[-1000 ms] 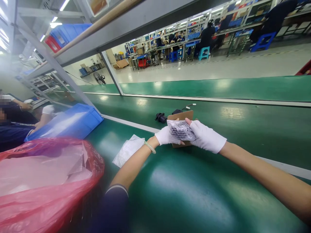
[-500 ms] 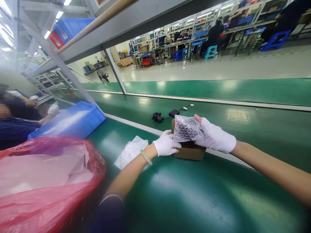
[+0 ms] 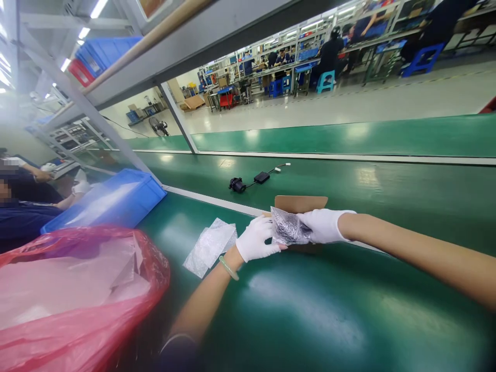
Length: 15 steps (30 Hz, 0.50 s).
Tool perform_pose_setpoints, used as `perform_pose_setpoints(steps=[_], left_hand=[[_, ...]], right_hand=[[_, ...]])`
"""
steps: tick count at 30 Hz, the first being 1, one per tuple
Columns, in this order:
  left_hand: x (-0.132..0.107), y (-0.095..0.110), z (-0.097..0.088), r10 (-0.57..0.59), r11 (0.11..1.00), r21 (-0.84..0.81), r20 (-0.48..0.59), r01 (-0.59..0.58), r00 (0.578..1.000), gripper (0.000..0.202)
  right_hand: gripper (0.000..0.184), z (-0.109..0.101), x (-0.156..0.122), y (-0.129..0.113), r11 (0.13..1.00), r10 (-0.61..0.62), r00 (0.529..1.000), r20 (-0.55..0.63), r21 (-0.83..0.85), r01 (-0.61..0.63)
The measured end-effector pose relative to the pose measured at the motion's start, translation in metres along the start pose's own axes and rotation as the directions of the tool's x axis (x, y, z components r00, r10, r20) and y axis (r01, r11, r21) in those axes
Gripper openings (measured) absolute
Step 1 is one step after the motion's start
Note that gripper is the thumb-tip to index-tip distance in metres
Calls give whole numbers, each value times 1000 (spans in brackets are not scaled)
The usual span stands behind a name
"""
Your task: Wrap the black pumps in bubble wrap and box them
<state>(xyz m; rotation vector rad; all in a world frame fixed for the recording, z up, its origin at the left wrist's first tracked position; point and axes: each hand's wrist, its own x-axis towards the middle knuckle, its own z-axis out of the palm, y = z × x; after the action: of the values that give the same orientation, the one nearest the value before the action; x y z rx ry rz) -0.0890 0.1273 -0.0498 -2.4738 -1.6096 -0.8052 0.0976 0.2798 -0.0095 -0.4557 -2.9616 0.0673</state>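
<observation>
Both my hands wear white gloves. My right hand (image 3: 323,226) grips a small package wrapped in bubble wrap (image 3: 289,228) and holds it low over a small open cardboard box (image 3: 300,203) on the green bench. My left hand (image 3: 256,238) is curled at the package's left edge, fingers touching the wrap and the box's near side. The box's back flap stands up behind the package; its inside is hidden.
A flat stack of bubble-wrap bags (image 3: 211,245) lies left of my hands. A black adapter with a cable (image 3: 256,179) lies on the conveyor belt beyond. A blue bin (image 3: 116,199) and a red plastic bag (image 3: 77,289) stand at left. Another person (image 3: 19,206) sits far left.
The wrapped package has come down from above the box to its opening. My left hand has closed back onto the package's edge. The adapter on the belt has shifted left.
</observation>
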Motion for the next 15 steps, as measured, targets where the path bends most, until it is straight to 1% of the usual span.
perform_pose_setpoints(steps=[2,4,5,7,9,12,14,15], left_hand=[[4,2,-2,-28,1000,9,14,27,1000,38],[9,3,-1,-21,999,30,54,20,998,34],[11,3,0,-8,999,37,77,5,997,32],[13,2,2,16,999,46,115,-21,993,29],[12,2,3,23,998,56,131,-30,991,27],[6,3,4,19,998,64,108,-26,994,26],[1,4,5,-5,997,80,76,-1,997,27],[-1,4,6,-20,996,90,61,14,998,26]], right_hand=[[46,-13,-2,-5,1000,-8,999,43,-11,9],[59,-24,-6,-11,999,-41,996,74,-32,43],[61,-28,-8,-16,996,-68,994,91,-53,73],[58,-32,-7,-24,986,-117,984,133,-103,131],[52,-33,-2,-32,977,-124,977,172,-149,150],[50,-32,11,-42,976,-58,978,200,-196,98],[44,-32,17,-47,970,-19,978,209,-231,68],[43,-32,18,-47,967,-19,978,209,-245,71]])
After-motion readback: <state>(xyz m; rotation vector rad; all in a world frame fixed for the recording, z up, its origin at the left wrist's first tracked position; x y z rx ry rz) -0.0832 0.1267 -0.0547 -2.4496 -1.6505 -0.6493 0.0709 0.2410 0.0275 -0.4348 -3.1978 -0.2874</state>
